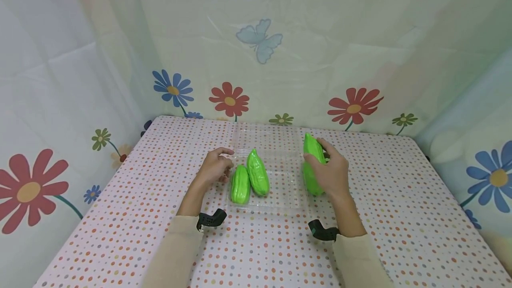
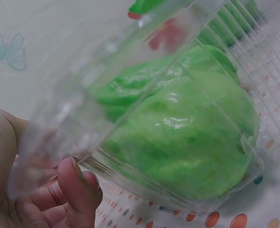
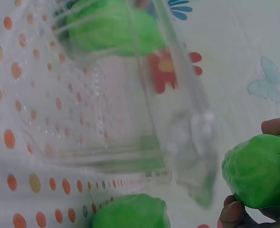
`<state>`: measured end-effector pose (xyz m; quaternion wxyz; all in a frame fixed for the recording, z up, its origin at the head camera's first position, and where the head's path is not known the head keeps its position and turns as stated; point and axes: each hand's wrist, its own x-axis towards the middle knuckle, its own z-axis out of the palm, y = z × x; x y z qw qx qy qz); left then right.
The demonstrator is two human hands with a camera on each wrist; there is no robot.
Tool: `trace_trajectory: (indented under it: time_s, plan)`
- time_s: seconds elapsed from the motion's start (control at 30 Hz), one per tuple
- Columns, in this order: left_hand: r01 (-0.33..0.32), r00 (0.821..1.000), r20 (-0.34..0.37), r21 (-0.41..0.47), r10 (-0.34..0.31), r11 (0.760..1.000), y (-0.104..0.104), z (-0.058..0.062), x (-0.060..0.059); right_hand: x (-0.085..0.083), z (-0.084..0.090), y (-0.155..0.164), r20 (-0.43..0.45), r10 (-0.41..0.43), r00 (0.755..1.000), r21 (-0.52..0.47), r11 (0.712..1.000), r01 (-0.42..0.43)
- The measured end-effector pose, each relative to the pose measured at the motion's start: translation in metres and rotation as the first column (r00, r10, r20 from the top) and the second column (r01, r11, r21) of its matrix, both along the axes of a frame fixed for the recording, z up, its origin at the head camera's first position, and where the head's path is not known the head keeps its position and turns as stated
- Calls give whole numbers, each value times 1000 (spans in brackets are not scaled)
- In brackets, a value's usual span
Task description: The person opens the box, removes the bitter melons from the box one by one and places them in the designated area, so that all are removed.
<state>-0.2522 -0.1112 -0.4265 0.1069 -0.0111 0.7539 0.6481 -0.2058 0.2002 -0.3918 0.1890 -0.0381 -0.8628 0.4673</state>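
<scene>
A clear plastic tray [image 1: 285,183] sits mid-table and holds two green ridged gourds [image 1: 258,172] side by side at its left. My left hand [image 1: 216,166] grips the tray's left rim [image 2: 59,135], fingers curled under it, with the gourds [image 2: 187,137] right behind the wall. My right hand [image 1: 333,169] holds a third green gourd [image 1: 313,146] upright just beyond the tray's right edge, fingers [image 3: 277,126] wrapped round it [image 3: 258,173]. More green [image 1: 311,186] shows below that hand, apparently another gourd [image 3: 130,213] beside the tray [image 3: 107,118].
The table [image 1: 400,199] carries a white cloth with coloured dots. Flowered curtain walls [image 1: 354,106] close in the back and both sides. Bare cloth lies to the left, right and front of the tray.
</scene>
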Motion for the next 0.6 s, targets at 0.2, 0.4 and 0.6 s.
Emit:
trace_trajectory:
  time_s: [0.2, 0.4, 0.6]
  plan:
    - [7, 1000, 8, -12, -7, 1000, 1, 8, 3, -2, -1, 10, 6, -23, 1000, -30, 999, 23]
    - [-1, 1000, -6, -4, 1, 1000, 0, -1, -1, -3, -4, 22, 34, -66, 997, -22, 998, 67]
    - [-1, 1000, 3, -8, 1, 1000, 1, 0, -1, -5, -6, 37, 58, -111, 992, -41, 993, 114]
